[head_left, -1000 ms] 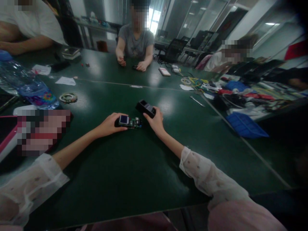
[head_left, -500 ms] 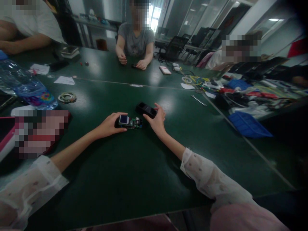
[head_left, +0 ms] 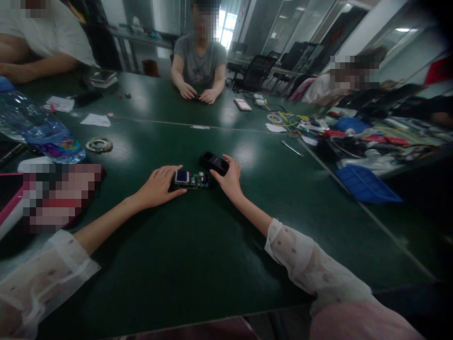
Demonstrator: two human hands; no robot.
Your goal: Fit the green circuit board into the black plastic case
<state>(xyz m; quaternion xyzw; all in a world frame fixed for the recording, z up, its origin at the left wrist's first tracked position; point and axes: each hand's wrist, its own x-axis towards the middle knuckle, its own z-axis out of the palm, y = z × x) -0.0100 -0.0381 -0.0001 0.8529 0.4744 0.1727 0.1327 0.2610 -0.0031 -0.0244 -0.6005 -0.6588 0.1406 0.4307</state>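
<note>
At the middle of the near side of the table (head_left: 198,245), the board (head_left: 193,180) lies screen up, its bare parts running toward three o'clock. It looks light and stiff but fragile: the screen could crack under a thumb and the small parts could catch or bend, so the long edges seem the safest hold. The left hand (head_left: 155,188) has its thumb and fingers closed lightly around the nine o'clock end; how hard they press cannot be told. Just off the board toward two o'clock, the right hand (head_left: 230,178) grips the case (head_left: 214,163) by its near end, between thumb and fingers. The case looks light, rigid and rather smooth, best pinched across its long sides. Farther out, the wrench (head_left: 292,148) lies between two and three o'clock, the blue tray (head_left: 368,183) at three, the coil (head_left: 99,145) near ten, and a person (head_left: 199,61) sits at twelve.
</note>
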